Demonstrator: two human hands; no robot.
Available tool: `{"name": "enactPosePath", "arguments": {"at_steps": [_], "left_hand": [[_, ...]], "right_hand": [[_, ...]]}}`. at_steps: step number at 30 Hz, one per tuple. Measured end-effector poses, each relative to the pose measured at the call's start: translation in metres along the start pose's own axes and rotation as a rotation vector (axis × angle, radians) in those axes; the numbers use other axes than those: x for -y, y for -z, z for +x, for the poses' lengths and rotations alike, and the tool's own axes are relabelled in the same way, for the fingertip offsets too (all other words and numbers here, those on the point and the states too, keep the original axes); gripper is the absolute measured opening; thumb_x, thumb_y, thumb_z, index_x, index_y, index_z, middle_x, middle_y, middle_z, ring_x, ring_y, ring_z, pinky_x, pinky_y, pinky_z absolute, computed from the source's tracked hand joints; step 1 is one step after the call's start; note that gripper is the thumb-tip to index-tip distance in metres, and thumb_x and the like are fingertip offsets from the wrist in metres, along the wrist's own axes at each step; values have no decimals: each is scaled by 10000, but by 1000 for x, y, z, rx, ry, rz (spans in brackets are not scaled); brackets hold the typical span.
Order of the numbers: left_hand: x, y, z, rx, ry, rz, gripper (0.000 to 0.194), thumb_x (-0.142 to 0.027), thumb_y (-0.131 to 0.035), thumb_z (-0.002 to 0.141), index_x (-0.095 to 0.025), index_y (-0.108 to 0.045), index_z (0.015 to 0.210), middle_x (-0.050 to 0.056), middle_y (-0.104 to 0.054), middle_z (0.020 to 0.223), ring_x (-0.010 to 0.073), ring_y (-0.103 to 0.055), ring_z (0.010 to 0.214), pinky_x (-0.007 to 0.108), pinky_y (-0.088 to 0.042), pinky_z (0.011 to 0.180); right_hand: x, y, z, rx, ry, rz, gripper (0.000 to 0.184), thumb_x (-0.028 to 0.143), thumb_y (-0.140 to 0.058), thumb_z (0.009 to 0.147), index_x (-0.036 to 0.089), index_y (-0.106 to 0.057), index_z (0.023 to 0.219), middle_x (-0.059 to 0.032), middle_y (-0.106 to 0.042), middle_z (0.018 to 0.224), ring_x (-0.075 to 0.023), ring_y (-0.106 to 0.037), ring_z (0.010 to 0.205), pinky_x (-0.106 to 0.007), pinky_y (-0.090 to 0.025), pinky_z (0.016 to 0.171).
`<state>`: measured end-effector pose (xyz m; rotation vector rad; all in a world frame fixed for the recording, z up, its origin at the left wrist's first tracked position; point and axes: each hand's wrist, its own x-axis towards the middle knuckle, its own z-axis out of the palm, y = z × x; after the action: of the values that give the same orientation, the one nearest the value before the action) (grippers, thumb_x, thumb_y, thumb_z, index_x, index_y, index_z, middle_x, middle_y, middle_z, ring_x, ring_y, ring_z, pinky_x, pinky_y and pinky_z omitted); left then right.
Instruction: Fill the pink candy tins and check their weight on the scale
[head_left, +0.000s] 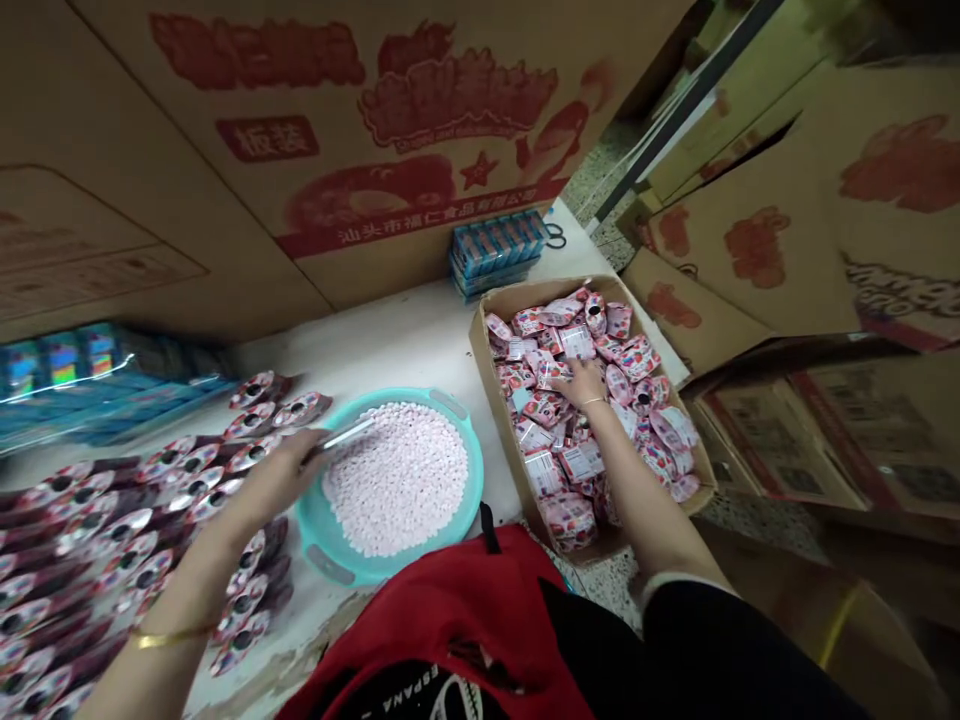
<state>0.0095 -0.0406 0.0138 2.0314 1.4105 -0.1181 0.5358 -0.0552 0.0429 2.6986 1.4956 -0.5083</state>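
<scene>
Head view: we hold a pale tool in left grip; right grip, spread, apparently selecting packets, centre-right; next needs pinch.

Worn on the head, above and behind the bare left hand and bare right hand; faces forward and steeply down. Looks from close by, yet widely: takes in both forearms, a red-and-black fabric garment nearer than the hands, and, beyond them, a tall brown cardboard carton printed in red.
</scene>
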Motion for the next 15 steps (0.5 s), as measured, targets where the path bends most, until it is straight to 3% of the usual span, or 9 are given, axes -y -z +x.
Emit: {"name": "enactPosePath", "arguments": {"at_steps": [2, 5, 8, 10, 13, 15], "left_hand": [[-14, -17, -6, 108, -78, 6, 358, -376, -383, 916, -206, -591, 1154, 65, -652, 1101, 211, -605, 1028, 308, -473, 920], [-36, -47, -1, 77, 2, 111, 375, -230, -335, 908, -158, -584, 1180, 125, -616, 1102, 257, -582, 1031, 391, -470, 916], [-54, -76, 11, 58, -18, 112, 372, -148, -343, 891, -144, -597, 1162, 160, -598, 1136, 274, -551, 1056, 434, -455, 941], [-65, -93, 13, 82, -84, 68, 366, -116, -369, 880, -167, -606, 1155, 148, -603, 1150, 263, -542, 1064, 428, -449, 965], [-81, -116, 1, 124, -154, -22, 365, -83, -412, 856, -191, -615, 1141, 124, -618, 1141, 242, -547, 1055, 411, -457, 971], [-91, -129, -11, 142, -171, -90, 375, -67, -436, 835, -199, -615, 1137, 103, -627, 1124, 224, -553, 1060, 395, -461, 979]], "right_hand": [[-11, -13, 11, 42, 25, 13, 531, 501, -726, 731, 120, -638, 1090, -204, -563, 1090, -360, -530, 1048, -475, -433, 887], [-22, -27, 6, 49, 102, 47, 419, 479, -704, 750, 147, -638, 997, -159, -591, 1022, -327, -538, 1015, -462, -429, 907], [-31, -24, -16, 22, 173, 96, 310, 413, -630, 812, 156, -620, 985, -133, -614, 984, -296, -547, 997, -448, -432, 931], [-32, -14, -37, -73, 196, 162, 361, 392, -587, 843, 143, -581, 1105, -155, -603, 1099, -299, -528, 1082, -467, -420, 970], [-14, 4, -78, -291, 250, 423, 464, 422, -626, 837, 162, -523, 1207, -141, -570, 1205, -281, -511, 1158, -470, -408, 1015], [14, 10, -107, -308, 299, 659, 456, 421, -679, 815, 195, -528, 1181, -98, -583, 1174, -244, -545, 1123, -429, -429, 1011]]}}
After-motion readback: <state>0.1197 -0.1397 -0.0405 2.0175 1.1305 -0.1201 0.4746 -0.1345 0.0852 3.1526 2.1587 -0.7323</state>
